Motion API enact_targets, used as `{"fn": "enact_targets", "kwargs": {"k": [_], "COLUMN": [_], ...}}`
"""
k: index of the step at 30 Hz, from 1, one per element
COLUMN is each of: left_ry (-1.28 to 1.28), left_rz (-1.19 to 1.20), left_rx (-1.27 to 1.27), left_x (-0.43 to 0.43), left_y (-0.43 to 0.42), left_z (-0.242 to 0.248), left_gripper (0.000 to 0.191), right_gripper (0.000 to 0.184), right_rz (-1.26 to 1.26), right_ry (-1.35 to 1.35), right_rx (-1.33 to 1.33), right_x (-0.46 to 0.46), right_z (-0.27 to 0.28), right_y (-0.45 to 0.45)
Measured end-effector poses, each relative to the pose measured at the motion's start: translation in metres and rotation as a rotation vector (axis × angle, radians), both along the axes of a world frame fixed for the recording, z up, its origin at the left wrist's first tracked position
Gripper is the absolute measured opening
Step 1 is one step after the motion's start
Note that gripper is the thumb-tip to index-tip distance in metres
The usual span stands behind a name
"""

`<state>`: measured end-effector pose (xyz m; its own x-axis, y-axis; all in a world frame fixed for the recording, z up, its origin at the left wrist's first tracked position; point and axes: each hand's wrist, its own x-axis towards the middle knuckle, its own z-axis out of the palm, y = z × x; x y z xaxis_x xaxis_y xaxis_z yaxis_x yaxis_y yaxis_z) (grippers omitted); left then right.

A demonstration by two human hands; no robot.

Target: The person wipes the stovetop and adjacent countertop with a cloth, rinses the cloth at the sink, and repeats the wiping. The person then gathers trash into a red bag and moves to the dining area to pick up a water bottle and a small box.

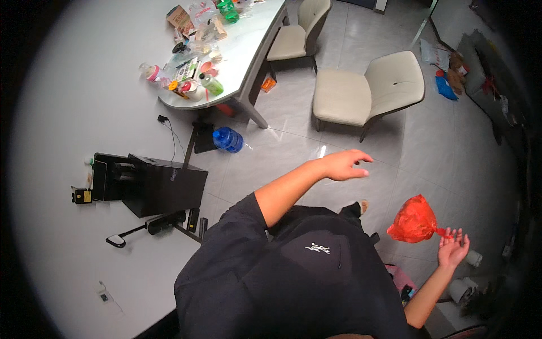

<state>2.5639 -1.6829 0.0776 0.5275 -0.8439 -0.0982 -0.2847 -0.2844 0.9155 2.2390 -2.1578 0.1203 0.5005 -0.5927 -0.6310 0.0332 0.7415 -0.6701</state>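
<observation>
My left hand (347,165) reaches out in front of my torso over the tiled floor, thumb and fingers apart, with nothing in it. Out to the right is my right hand (453,251), palm turned up and fingers spread. A full red plastic bag (414,220) has its narrow twisted neck at those fingers. The neck seems hooked across them; the exact hold is too small to make out. What fills the bag is hidden.
A cluttered white-topped table (250,40) stands against the wall, with two cream chairs (343,95) beside it. A blue water jug (228,140) and a black appliance (165,186) are on the left. Bags and soft toys (455,76) lie far right; whitish rolls (461,290) sit lower right.
</observation>
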Motion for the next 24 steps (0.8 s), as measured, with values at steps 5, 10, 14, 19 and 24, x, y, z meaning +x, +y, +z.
{"fn": "enact_targets", "kwargs": {"k": [5,10,14,19,24], "left_ry": [-0.047,0.171,0.260,0.072,-0.145], "left_rz": [0.557,0.538,0.656,0.882,0.876], "left_rx": [0.376,0.649,0.878,0.747,0.167], "left_x": [0.012,0.000,0.025,0.179,0.422], "left_y": [-0.023,-0.022,-0.051,-0.166,-0.401], "left_z": [-0.096,-0.128,-0.155,-0.177,-0.086], "left_gripper": [0.060,0.065,0.064,0.061,0.054], "right_gripper": [0.036,0.038,0.034,0.033,0.032], "right_rz": [0.057,-0.023,-0.025,-0.122,-0.168], "right_ry": [0.160,0.290,0.421,0.414,0.367], "right_rx": [0.066,0.076,0.008,-0.019,-0.113], "right_x": [0.036,0.086,0.146,0.203,0.288], "right_z": [-0.007,-0.034,-0.046,-0.037,-0.043], "right_y": [-0.102,-0.245,-0.344,-0.452,-0.550]}}
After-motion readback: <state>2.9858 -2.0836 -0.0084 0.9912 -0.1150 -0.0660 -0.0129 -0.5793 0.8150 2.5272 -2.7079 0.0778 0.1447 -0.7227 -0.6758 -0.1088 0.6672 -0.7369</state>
